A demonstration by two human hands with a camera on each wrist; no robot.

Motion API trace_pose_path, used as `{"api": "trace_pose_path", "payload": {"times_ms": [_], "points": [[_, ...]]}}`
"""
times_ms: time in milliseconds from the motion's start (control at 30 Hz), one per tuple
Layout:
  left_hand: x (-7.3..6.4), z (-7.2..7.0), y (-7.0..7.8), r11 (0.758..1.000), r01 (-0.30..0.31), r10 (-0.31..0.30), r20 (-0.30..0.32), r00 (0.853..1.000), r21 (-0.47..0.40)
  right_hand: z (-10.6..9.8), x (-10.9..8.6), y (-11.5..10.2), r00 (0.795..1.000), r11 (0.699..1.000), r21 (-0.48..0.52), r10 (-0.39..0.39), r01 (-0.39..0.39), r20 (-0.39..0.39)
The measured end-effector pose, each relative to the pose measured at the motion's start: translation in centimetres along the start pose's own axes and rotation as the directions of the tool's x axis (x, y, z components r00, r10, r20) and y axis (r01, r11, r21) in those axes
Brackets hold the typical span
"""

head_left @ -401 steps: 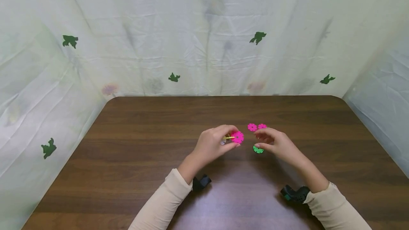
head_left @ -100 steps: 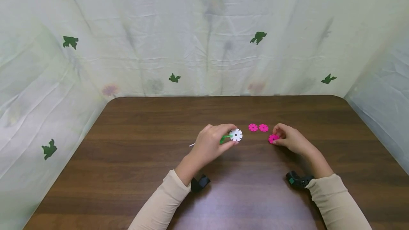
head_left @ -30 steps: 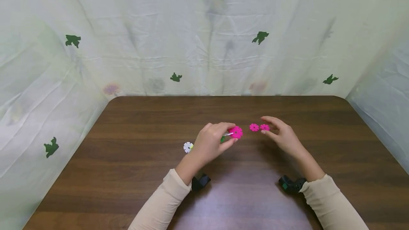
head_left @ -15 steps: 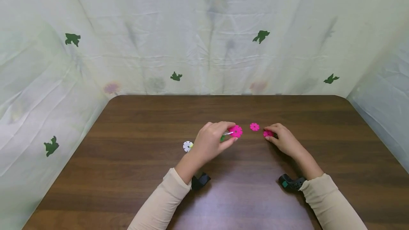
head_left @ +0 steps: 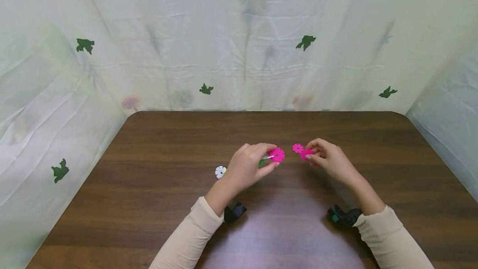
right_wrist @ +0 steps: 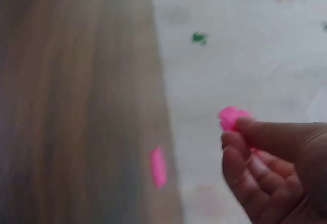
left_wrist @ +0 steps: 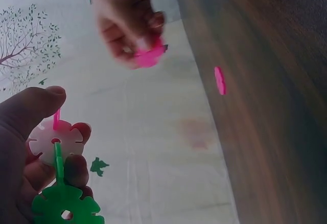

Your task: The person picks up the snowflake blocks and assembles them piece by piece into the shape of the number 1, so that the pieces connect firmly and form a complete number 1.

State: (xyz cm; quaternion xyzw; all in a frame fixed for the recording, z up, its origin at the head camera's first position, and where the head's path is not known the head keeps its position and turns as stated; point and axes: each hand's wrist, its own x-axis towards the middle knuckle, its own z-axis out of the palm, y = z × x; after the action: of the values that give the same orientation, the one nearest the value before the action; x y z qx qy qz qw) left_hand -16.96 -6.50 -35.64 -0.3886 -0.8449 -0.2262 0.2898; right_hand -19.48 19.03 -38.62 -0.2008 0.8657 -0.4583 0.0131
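My left hand (head_left: pixel 244 167) holds a chain of slotted, flower-shaped plastic discs. At the end near its fingertips is a pink disc (head_left: pixel 277 155), seated edgewise in a white disc (left_wrist: pixel 43 142); a green disc (left_wrist: pixel 66 206) follows. Another white disc (head_left: pixel 220 172) of the chain pokes out behind the hand, and the palm hides the middle part. Thumb and fingers of my right hand (head_left: pixel 332 163) pinch a separate pink disc (right_wrist: pixel 231 117), raised over the table and a short gap right of the chain's end.
One loose pink disc (head_left: pixel 298 148) lies flat on the brown wooden table (head_left: pixel 168 144), just beyond the right fingertips. A pale cloth (head_left: pixel 239 53) with green leaf prints hangs behind and at both sides. Black cameras are strapped to both wrists.
Earlier, green, white and pink discs joined the chain's end. Within the last second my right hand took one of two pink discs off the table and moved left with it.
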Motion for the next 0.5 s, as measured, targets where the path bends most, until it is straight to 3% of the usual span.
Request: {"api": "trace_pose_path", "payload": {"times_ms": [100, 267, 500], "points": [[0.0, 0.0, 0.1, 1.000, -0.003, 0.003, 0.010, 1.000, -0.021, 0.1, -0.3, -1.8, 0.997, 0.996, 0.063, -0.053, 0.056, -0.047], [0.0, 0.1, 0.3, 0.999, -0.008, 0.008, 0.021, 1.000, -0.039, 0.6, -1.1, -4.1, 0.987, 0.977, 0.141, -0.152, 0.157, -0.045], [0.0, 0.1, 0.7, 0.998, -0.029, 0.030, 0.029, 0.999, -0.048, 1.3, -1.5, -5.2, 0.968, 0.956, 0.159, -0.240, 0.248, -0.068]]}}
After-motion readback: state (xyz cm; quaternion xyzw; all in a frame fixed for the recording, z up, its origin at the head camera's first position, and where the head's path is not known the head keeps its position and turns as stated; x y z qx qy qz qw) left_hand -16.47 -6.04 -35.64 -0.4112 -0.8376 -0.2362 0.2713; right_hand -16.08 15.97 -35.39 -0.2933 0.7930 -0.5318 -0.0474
